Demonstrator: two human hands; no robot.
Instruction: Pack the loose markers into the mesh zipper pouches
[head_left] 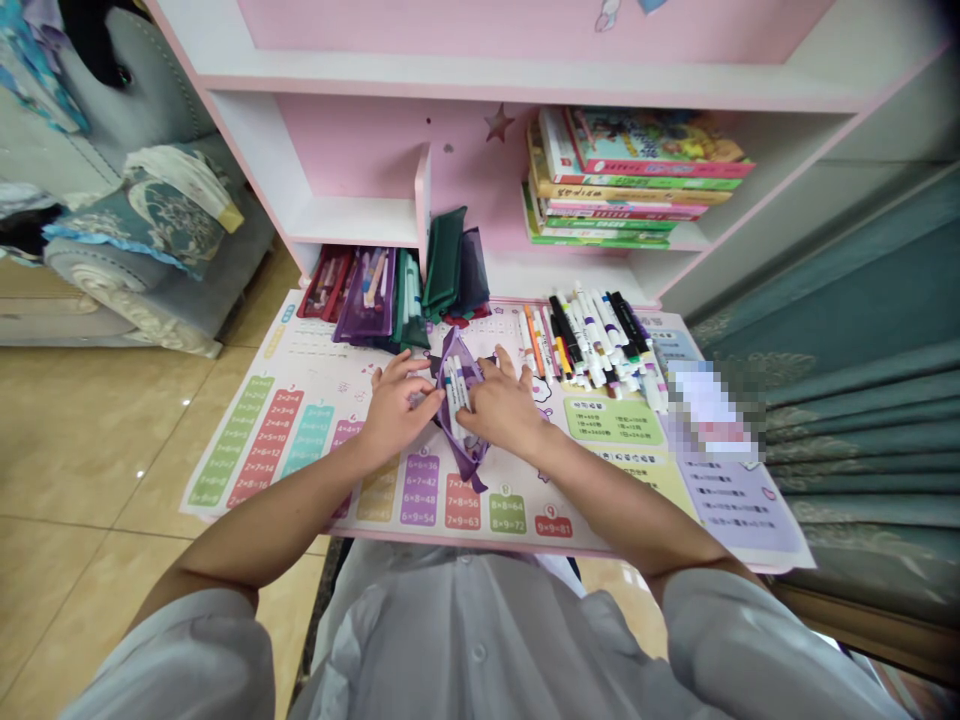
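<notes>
A purple mesh pencil pouch point(472, 468) lies opened on the desk in front of me, with several white markers point(455, 388) inside it. My left hand point(401, 402) is at the pouch's left edge, its thumb and forefinger closing on the rim while the other fingers are spread. My right hand point(510, 405) is over the right edge, the thumb reaching inside against the markers and the other fingers bent around the outer side. The fingertips of both hands are partly hidden.
Loose markers point(592, 335) are piled to the right. Filled pouches, one a purple mesh pouch point(366, 300), and dark green pouches point(445, 262) stand at the back left. Stacked books point(622, 190) sit on the pink shelf. A blurred rectangular object point(712, 408) lies on the printed mat point(262, 440).
</notes>
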